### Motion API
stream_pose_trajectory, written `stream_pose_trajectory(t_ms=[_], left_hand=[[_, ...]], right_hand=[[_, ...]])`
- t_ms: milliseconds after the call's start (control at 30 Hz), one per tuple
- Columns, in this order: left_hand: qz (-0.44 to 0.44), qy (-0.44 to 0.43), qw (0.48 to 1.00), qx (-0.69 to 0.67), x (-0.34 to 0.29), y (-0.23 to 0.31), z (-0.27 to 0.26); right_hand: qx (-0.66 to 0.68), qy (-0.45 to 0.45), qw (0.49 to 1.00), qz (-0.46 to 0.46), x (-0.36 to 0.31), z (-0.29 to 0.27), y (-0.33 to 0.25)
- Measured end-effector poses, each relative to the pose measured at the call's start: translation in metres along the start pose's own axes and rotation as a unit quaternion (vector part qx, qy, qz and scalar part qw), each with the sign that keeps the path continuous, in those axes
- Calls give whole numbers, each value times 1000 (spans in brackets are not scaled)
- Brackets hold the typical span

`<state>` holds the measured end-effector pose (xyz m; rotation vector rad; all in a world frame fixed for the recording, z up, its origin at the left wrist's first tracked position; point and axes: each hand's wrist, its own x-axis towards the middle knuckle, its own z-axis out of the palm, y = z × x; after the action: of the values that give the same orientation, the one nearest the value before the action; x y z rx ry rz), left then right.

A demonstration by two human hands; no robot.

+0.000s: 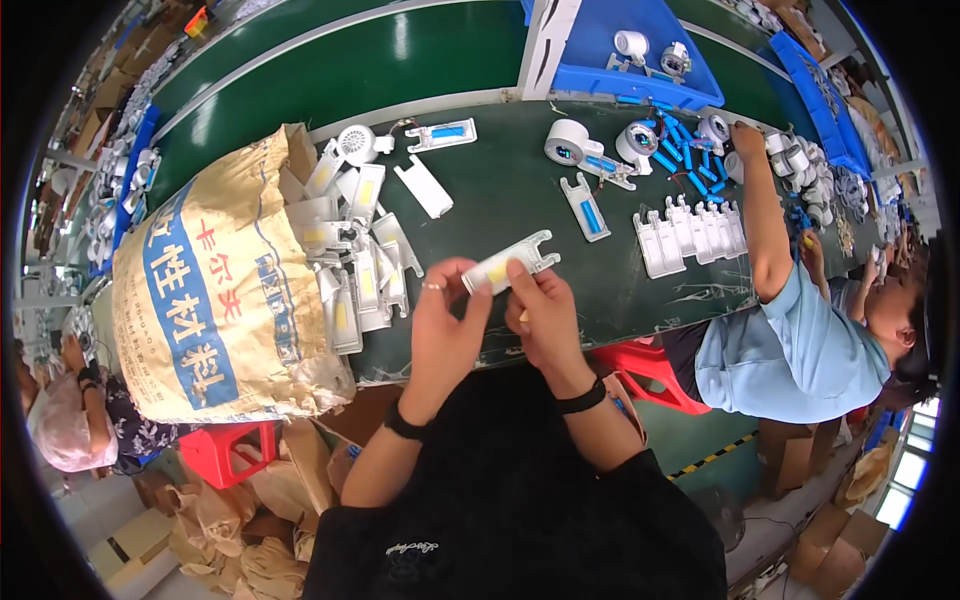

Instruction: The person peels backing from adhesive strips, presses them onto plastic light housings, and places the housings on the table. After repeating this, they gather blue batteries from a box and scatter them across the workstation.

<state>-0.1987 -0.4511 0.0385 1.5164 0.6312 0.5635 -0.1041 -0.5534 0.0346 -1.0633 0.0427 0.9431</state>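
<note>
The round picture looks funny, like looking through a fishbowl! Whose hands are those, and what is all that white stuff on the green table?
The picture comes from a small camera worn on a person's head, looking down. Its lens bends straight edges, so everything looks round. The two bare hands in the middle belong to that person. The left hand and right hand together hold a white plastic part with a yellow strip above the green table. To the left, a big tan sack lies open, with a pile of similar white parts spilling out. Farther right stand a row of white pieces and some small blue sticks. A co-worker in a light blue shirt reaches onto the table too.
</note>
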Motion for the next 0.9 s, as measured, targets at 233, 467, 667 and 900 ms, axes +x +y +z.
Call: stream_pose_trajectory(t_ms=[233, 467, 667, 900], left_hand=[[-142, -305, 905, -261, 10, 13, -27], [-79, -379, 912, -131, 7, 14, -30], [-199, -237, 887, -342, 16, 7, -24], [-227, -226, 882, -346, 15, 5, -22]], right_hand=[[-48, -244, 950, 189, -14, -46, -37], [-94, -206, 956, 184, -19, -44, -41], [-449, 0, 833, -323, -33, -31, -37], [-535, -119, 725, -417, -38, -23, -36]])
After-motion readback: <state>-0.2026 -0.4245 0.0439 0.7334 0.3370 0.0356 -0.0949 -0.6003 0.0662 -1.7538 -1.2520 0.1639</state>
